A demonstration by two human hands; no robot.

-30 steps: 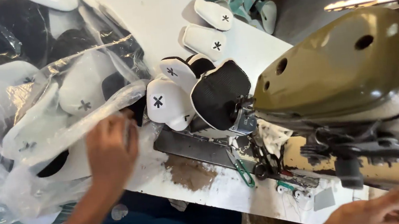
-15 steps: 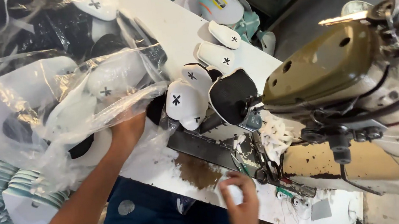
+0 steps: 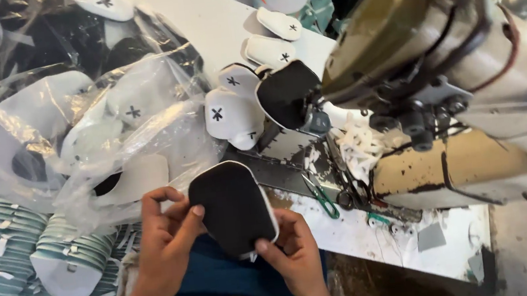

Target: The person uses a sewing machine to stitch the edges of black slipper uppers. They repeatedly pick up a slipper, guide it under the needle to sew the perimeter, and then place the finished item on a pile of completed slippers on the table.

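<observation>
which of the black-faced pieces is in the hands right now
The black piece with a white edge low in the middle, pinched between the left hand and right hand. The other black piece sits on the sewing machine.

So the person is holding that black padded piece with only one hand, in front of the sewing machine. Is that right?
Not quite. The head view shows both hands on the black padded piece: the left hand and the right hand. The sewing machine is indeed in front.

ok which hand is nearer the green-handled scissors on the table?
Right. The right hand holds the black panel's lower edge, just left of and below the scissors. The left hand grips the panel's far side, farther from them.
</observation>
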